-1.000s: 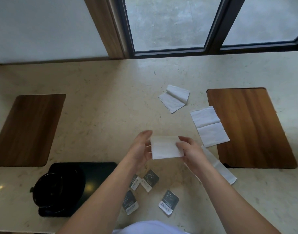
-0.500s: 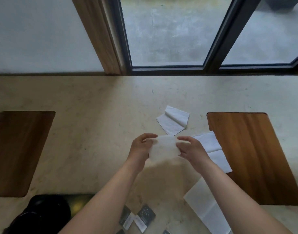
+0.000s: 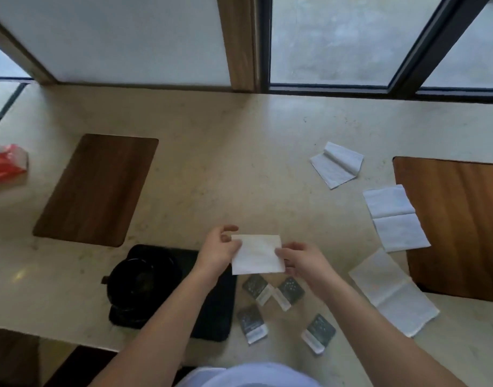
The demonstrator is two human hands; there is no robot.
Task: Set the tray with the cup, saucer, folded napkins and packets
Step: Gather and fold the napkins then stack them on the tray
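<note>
Both hands, left and right, pinch the folded napkin by its side edges.

Place: I read it as a café or hotel lounge counter | evidence: long stone counter under windows, wooden placemats at set intervals, black tray, branded packets

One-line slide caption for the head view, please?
Both hands, left hand and right hand, hold a folded napkin above packets beside the black tray.
</note>
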